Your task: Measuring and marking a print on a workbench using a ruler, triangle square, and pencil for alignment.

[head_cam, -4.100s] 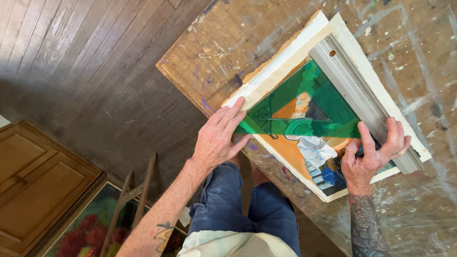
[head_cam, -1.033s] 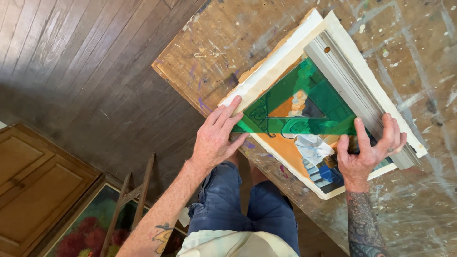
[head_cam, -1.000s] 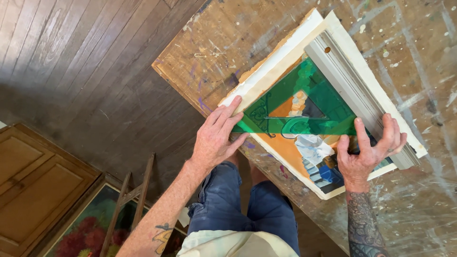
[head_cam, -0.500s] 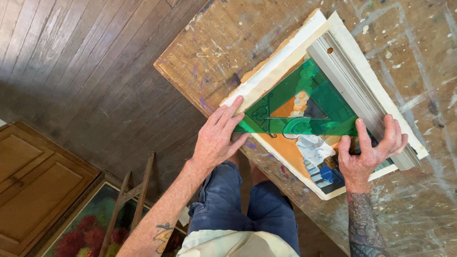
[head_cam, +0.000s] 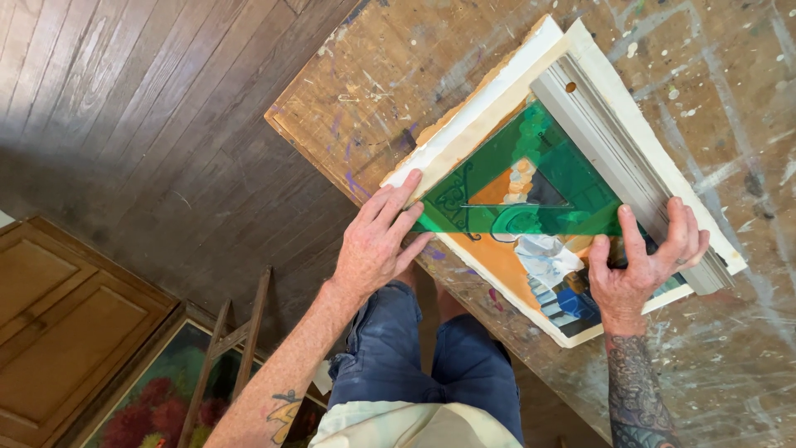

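A paint-spattered wooden counter (head_cam: 414, 75) fills the upper right, above a dark plank floor (head_cam: 124, 124). On the counter lies a painting (head_cam: 531, 274) in orange, blue and white with a broad white border, set askew to the counter's edge. A long grey metal straightedge (head_cam: 618, 153) lies along the painting's far side. A see-through green set square (head_cam: 531, 187) rests flat on the painting, its long edge just beside the straightedge. The left hand (head_cam: 377, 245) lies flat, fingers (head_cam: 398, 195) stretched out and pressing on the painting's white border and the near corner of the set square, gripping nothing. The right hand (head_cam: 634, 270) has its fingers (head_cam: 684, 228) curled loosely over the straightedge's near end, thumb on the set square's edge.
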